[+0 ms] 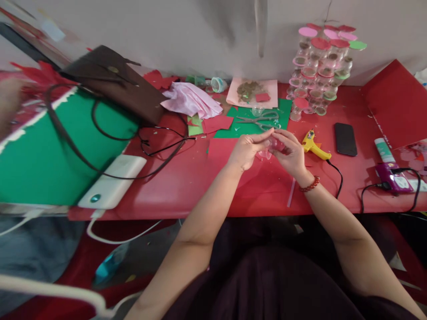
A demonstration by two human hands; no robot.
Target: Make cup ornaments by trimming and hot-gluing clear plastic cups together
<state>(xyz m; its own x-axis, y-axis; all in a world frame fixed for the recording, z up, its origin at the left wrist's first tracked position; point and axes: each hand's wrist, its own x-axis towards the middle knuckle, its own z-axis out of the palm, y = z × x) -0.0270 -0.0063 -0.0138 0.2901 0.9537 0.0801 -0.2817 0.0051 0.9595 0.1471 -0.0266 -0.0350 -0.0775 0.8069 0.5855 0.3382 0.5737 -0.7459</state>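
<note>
Both hands meet over the red paper sheet point(227, 153) near the middle of the table. My left hand point(246, 152) pinches one side of a small clear plastic cup with red on it point(276, 144). On its other side are the curled fingers of my right hand point(291, 152); part of the cup is hidden by them. A clear, pinkish rounded piece point(265, 154) shows just under the fingers; I cannot tell whether it is joined to the cup. Grey-handled scissors point(258, 119) lie beyond my hands on green paper. To the right rests a yellow glue gun point(313, 146).
A hanging stack of clear cups with paper discs point(316, 71) stands at the back right. Nearby are a black phone point(345, 139) and a purple power adapter point(395, 178). Leftward lie a brown bag point(113, 84), glasses point(160, 141) and a white power bank point(113, 182). Someone's blurred hand point(10, 102) is far left.
</note>
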